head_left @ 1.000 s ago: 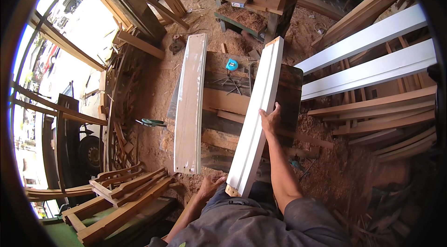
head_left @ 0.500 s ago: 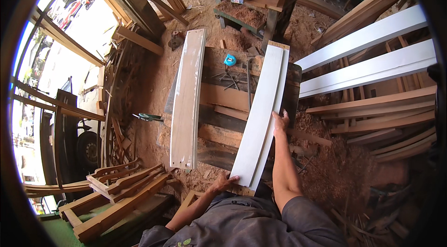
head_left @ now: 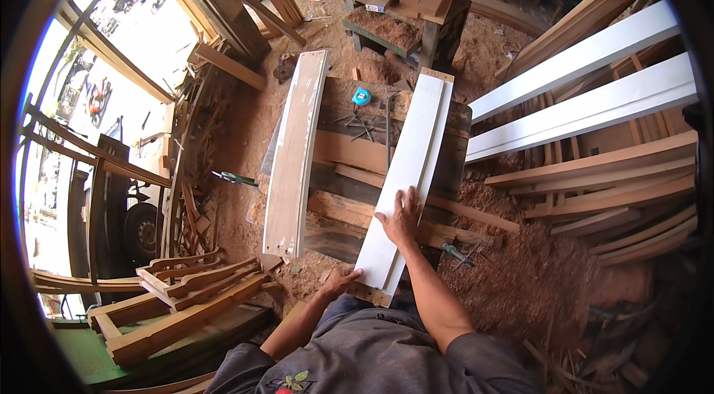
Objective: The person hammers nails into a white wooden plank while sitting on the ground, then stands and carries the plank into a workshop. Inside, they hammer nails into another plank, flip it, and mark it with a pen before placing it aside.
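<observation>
A long white-painted plank (head_left: 416,149) with a stepped edge lies flat on a low bench of rough boards (head_left: 349,156). My right hand (head_left: 401,219) rests palm down on its near half, fingers spread. My left hand (head_left: 338,281) grips the plank's near end at its left corner. A second plank (head_left: 296,152), bare wood with white edges, lies on the bench to the left, parallel to the first. A small blue tape measure (head_left: 361,96) and several nails lie between the two planks at the far end.
Two long white boards (head_left: 587,89) lean over stacked timber (head_left: 617,186) at the right. Sawdust covers the floor. A workbench (head_left: 409,15) with wood blocks stands beyond. Carved wooden frames (head_left: 178,297) lie at the lower left. A green-handled tool (head_left: 236,178) lies left of the bench.
The white plank went from standing on its edge to lying flat on the bench. My right hand moved from its side onto its top face.
</observation>
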`<state>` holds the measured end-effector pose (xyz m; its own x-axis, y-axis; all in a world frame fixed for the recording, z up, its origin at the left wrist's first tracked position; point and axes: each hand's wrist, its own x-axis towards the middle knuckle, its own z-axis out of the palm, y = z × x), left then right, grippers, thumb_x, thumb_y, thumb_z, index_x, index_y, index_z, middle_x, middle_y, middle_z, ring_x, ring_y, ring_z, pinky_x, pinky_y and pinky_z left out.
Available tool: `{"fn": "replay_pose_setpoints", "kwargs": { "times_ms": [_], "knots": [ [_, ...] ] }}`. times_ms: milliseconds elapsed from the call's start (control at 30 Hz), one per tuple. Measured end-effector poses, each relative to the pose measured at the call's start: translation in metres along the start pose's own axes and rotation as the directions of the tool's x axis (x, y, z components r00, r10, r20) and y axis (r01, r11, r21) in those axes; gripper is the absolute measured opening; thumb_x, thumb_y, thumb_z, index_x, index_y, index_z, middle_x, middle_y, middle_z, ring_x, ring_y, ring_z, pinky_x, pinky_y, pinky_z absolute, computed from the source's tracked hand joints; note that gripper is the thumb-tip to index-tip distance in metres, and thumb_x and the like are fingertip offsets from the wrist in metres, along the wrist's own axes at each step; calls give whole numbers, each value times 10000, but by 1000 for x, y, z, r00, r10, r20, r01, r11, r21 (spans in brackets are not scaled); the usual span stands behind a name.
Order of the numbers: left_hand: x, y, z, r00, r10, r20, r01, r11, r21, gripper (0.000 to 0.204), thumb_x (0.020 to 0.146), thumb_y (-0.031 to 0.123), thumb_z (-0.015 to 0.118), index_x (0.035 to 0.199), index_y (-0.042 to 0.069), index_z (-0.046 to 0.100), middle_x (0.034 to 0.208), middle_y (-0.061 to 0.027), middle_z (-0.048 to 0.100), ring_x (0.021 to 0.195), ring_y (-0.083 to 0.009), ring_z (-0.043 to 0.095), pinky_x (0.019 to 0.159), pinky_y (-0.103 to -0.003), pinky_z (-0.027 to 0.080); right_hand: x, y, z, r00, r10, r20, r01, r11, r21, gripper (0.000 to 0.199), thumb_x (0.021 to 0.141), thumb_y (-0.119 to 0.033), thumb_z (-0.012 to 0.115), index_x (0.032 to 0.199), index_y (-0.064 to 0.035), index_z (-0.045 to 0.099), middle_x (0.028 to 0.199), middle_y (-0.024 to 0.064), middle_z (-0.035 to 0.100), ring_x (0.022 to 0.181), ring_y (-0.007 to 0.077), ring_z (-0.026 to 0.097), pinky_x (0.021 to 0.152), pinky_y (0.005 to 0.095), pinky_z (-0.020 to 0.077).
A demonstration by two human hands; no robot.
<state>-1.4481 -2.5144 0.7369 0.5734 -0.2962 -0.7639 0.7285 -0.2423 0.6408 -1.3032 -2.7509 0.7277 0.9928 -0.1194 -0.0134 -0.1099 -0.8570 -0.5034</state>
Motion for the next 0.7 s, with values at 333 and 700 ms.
{"fn": "replay_pose_setpoints", "kwargs": {
  "times_ms": [333, 700],
  "knots": [
    [-82, -216, -54, 891, -348, -293, 101, 780, -618, 520, 1002, 552, 703, 1153, 56, 654, 971, -74, 684, 857, -204, 658, 753, -375, 554, -1, 8, 0, 992, 33, 125, -34, 999, 2, 982, 903, -508, 795, 1648, -39, 360, 1758, 247, 137, 1609, 447, 181, 1298, 591, 170],
    [-127, -246, -16, 797, -198, -570, 473, 792, 386, 440, 994, 478, 743, 1134, 67, 674, 897, -45, 682, 745, -204, 652, 673, -402, 551, 35, -26, -204, 995, 4, -101, 72, 669, 739, 422, 1024, -299, 730, 1245, 60, 718, 1254, 250, 741, 1190, 317, 720, 1034, 462, 572]
  ]
}}
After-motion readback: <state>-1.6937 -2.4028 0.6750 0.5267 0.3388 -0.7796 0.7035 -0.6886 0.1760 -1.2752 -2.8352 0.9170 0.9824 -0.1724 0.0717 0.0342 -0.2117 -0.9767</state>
